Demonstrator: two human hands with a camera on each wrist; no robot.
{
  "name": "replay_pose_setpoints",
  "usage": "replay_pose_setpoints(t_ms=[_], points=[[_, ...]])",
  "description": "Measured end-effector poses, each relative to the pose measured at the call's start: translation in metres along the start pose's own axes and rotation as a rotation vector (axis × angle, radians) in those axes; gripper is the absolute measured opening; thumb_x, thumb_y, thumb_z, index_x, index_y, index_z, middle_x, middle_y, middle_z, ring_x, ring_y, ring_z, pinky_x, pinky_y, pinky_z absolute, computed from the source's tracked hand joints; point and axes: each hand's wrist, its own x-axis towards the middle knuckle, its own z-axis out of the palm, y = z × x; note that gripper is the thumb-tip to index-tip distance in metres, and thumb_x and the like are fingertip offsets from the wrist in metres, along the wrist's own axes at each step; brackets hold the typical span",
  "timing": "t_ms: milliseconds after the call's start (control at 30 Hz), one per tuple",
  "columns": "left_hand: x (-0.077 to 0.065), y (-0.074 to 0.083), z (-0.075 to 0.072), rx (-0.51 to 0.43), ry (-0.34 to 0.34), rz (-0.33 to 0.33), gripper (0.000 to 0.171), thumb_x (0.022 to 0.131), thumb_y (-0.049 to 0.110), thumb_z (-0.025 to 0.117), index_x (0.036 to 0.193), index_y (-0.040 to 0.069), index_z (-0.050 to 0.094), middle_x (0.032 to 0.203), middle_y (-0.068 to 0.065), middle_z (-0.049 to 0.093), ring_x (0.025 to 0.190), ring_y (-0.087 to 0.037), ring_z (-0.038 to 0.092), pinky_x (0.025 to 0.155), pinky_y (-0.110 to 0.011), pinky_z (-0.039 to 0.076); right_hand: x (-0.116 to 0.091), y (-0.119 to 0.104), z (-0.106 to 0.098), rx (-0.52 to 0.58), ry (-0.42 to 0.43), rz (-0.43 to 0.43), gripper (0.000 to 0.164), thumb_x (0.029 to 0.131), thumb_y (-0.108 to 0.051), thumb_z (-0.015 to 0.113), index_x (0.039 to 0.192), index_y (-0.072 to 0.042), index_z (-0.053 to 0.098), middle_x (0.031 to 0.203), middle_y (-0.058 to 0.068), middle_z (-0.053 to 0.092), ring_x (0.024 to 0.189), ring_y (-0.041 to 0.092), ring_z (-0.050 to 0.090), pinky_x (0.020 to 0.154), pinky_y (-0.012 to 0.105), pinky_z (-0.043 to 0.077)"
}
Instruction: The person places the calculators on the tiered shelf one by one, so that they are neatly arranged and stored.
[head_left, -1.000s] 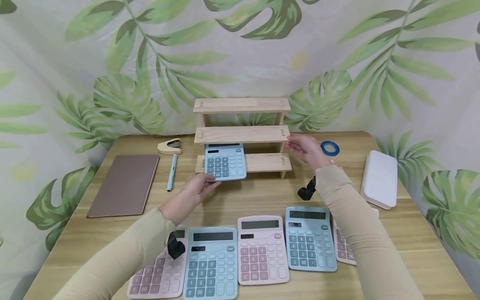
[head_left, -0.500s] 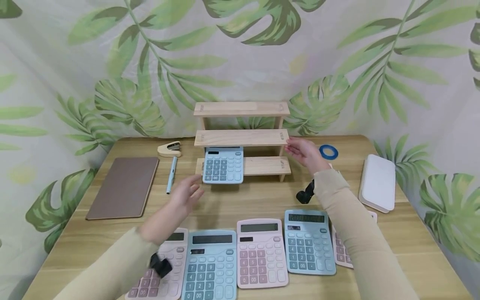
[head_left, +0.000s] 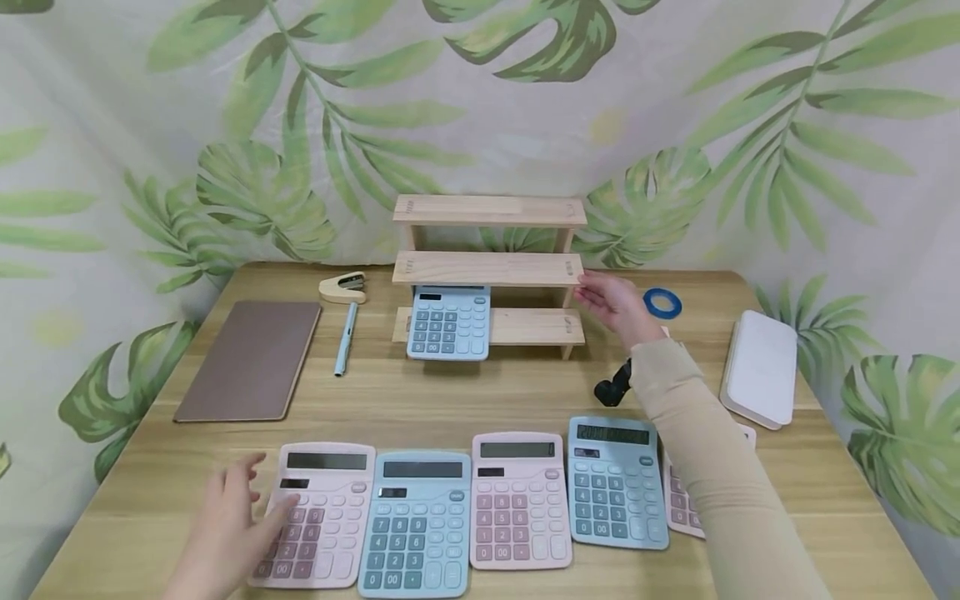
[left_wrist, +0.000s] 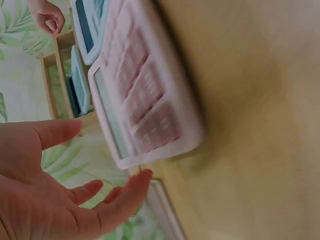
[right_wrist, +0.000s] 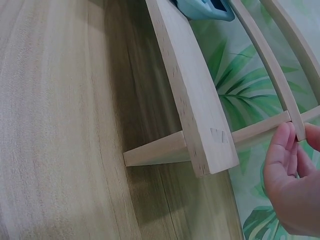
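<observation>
My left hand [head_left: 234, 527], fingers spread, is at the left side of the leftmost pink calculator [head_left: 330, 533]; its thumb overlaps the keys in the head view. In the left wrist view its fingertips are close to that calculator's corner. My right hand [head_left: 617, 308] pinches the right end of the middle board of a three-tier wooden shelf [head_left: 487, 268], thumb and fingers around the board's end in the right wrist view. A light blue calculator [head_left: 448, 327] leans back on the bottom tier at the left, its top hidden under the middle board.
Along the front lie a blue calculator [head_left: 415, 533], a pink one [head_left: 519, 508], another blue one [head_left: 617, 492] and a pink one partly under my right sleeve. A brown notebook [head_left: 251, 358], pen [head_left: 346, 340], stapler [head_left: 342, 287], blue tape roll [head_left: 662, 303] and white case [head_left: 761, 367] surround the shelf.
My left hand has let go of the blue calculator on the bottom tier and come back down-left to the leftmost pink calculator. My right hand has stayed at the shelf's end.
</observation>
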Motion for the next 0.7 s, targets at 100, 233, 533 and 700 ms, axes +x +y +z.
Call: replay_pose_setpoints(t_ms=[100,233,533,700], points=[[-0.008,-0.008,0.010,0.069,-0.163,-0.068,0.093,0.083,0.049,0.062,0.137,-0.014,0.020,0.121,-0.041,0.039,0.103,-0.050,0.050,0.081,-0.059,0.047,0.000,0.001,0.001,-0.004,0.014,-0.004,0.050,0.090,-0.003,0.055,0.138,-0.007,0.041,0.076,0.002,0.067,0.079,0.012,0.064,0.107,0.025,0.041],[-0.007,-0.014,0.017,0.143,-0.328,-0.123,0.112,0.077,0.064,0.059,0.136,-0.019,0.013,0.127,-0.045,0.034,0.115,-0.058,0.039,0.091,-0.064,0.041,0.001,0.001,0.000,0.008,0.007,-0.006,0.052,0.090,-0.002,0.055,0.139,-0.007,0.040,0.076,0.002,0.067,0.079,0.012,0.065,0.103,0.024,0.045],[-0.010,-0.041,0.019,-0.195,-0.393,-0.320,0.091,0.078,0.043,0.069,0.131,-0.017,0.027,0.102,-0.018,0.059,0.084,-0.016,0.057,0.068,-0.024,0.050,0.003,0.002,-0.001,0.007,0.002,-0.011,0.051,0.089,0.000,0.055,0.137,-0.004,0.041,0.075,0.003,0.068,0.076,0.013,0.066,0.102,0.025,0.046],[-0.013,-0.057,0.009,-0.433,-0.423,-0.436,0.078,0.087,0.036,0.062,0.135,-0.013,0.025,0.092,-0.001,0.063,0.073,-0.007,0.061,0.063,-0.021,0.054,0.004,0.001,-0.002,0.014,0.000,-0.007,0.053,0.089,-0.001,0.055,0.139,-0.005,0.039,0.074,0.003,0.067,0.075,0.012,0.064,0.088,0.021,0.054]])
